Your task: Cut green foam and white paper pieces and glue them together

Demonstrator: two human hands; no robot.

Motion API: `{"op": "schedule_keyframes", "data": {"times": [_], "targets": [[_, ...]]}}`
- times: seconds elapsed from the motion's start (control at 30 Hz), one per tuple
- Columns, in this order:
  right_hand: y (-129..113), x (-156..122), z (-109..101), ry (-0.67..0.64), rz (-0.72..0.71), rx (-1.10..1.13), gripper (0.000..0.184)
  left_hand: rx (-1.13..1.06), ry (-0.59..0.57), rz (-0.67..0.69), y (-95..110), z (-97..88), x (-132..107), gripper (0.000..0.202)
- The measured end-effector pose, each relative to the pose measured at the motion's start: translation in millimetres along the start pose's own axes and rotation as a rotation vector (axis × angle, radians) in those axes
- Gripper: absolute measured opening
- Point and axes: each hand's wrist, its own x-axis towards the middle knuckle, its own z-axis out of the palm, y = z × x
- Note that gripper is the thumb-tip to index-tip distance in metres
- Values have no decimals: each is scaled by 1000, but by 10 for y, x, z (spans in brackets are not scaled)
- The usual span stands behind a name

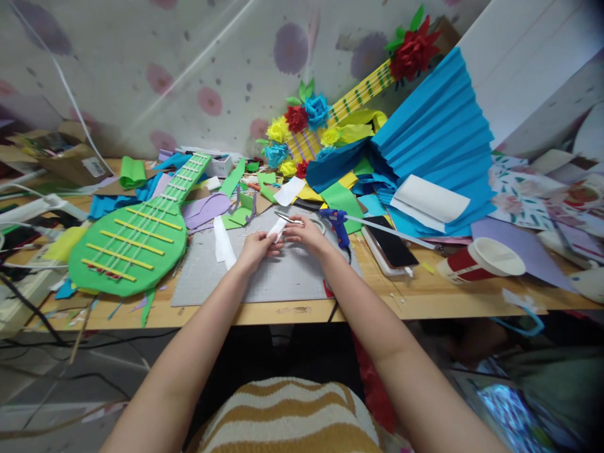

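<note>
My left hand [257, 248] pinches a small white paper strip [279, 228] above the grey cutting mat [207, 277]. Close beside it, my right hand [304, 233] is closed around a pair of scissors [287, 218], whose metal blades point left, near the strip's upper end. Part of the scissors is hidden by my fingers. Another long white strip [223, 242] lies on the mat to the left of my hands. A white paper piece [289, 190] lies just beyond them. To the right of my right hand is a blue glue gun [338, 226].
A green paper-covered lute-shaped instrument [132, 248] lies at left. Behind stand a yellow flower-decked guitar [361, 91] and a blue pleated sheet [434, 135]. A phone [391, 241] and paper cup [481, 259] are at right. Purple scraps [206, 211] and other cuttings litter the wooden table [264, 313].
</note>
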Motion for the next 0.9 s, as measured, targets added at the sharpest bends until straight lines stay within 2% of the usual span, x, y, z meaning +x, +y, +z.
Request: {"op": "schedule_keyframes", "data": {"times": [0.13, 0.37, 0.6, 0.73, 0.9], "targets": [[94, 13, 70, 143, -112, -20, 29, -38, 21, 77, -84, 32, 23, 19], [182, 64, 131, 61, -109, 19, 36, 7, -19, 110, -144, 91, 57, 30], [231, 82, 66, 48, -103, 104, 37, 60, -85, 112, -189, 9, 46, 49], [246, 67, 68, 68, -132, 95, 38, 105, -118, 117, -185, -19, 42, 47], [246, 45, 74, 50, -150, 64, 37, 78, -153, 60, -170, -2, 38, 41]]}}
